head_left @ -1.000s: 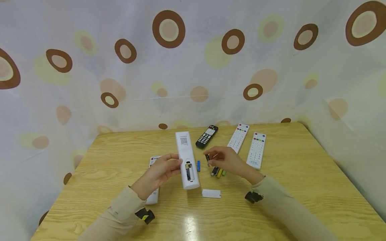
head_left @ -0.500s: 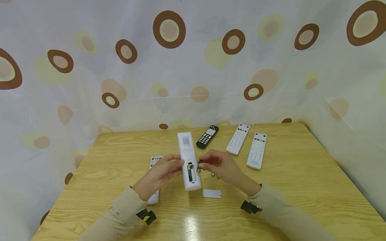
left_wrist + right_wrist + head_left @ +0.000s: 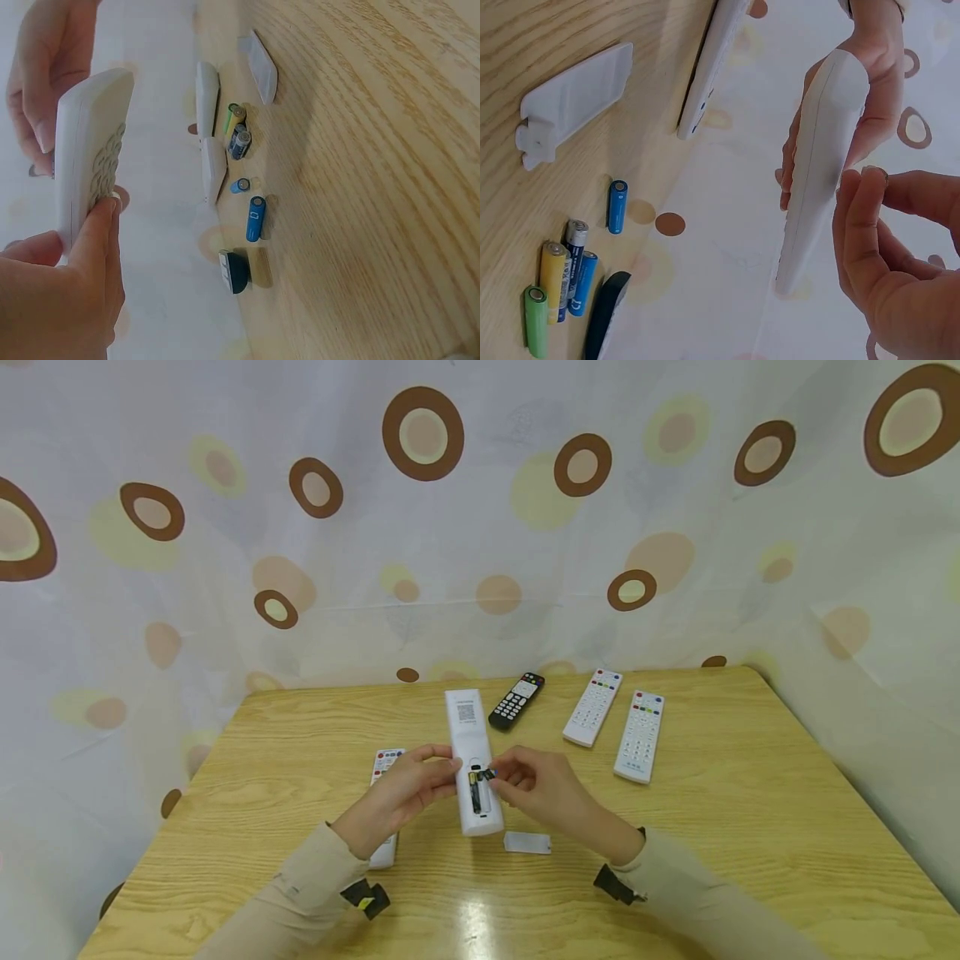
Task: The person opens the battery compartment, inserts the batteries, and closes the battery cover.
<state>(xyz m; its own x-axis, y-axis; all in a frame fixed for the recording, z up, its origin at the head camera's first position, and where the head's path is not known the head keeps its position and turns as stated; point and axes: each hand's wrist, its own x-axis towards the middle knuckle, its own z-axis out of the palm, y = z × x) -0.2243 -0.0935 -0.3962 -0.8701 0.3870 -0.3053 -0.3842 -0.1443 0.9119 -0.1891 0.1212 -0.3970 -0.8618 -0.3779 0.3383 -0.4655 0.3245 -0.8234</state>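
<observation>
My left hand [image 3: 405,789] grips a white remote control [image 3: 467,722] by its side, thumb on the edge. The remote's back faces the head camera, with its battery compartment uncovered. One black-and-gold battery [image 3: 475,795] lies in the left slot. At the upper right of the compartment, my right hand [image 3: 546,787] pinches another dark battery [image 3: 489,774] between thumb and fingers, tilted over the right slot. In the right wrist view, the fingertips mostly hide this battery. The white battery cover [image 3: 527,842] lies on the table below the right hand.
Several loose batteries, among them a yellow battery [image 3: 553,281], a green battery [image 3: 535,322] and a blue battery [image 3: 617,206], are on the wooden table. Farther back lie a black remote [image 3: 516,702] and two white remotes [image 3: 592,707]. Another white remote [image 3: 384,853] is partly behind the left hand.
From above the loose batteries, my right hand has moved left to the compartment with its battery, which has changed tilt. The held remote has shifted slightly right.
</observation>
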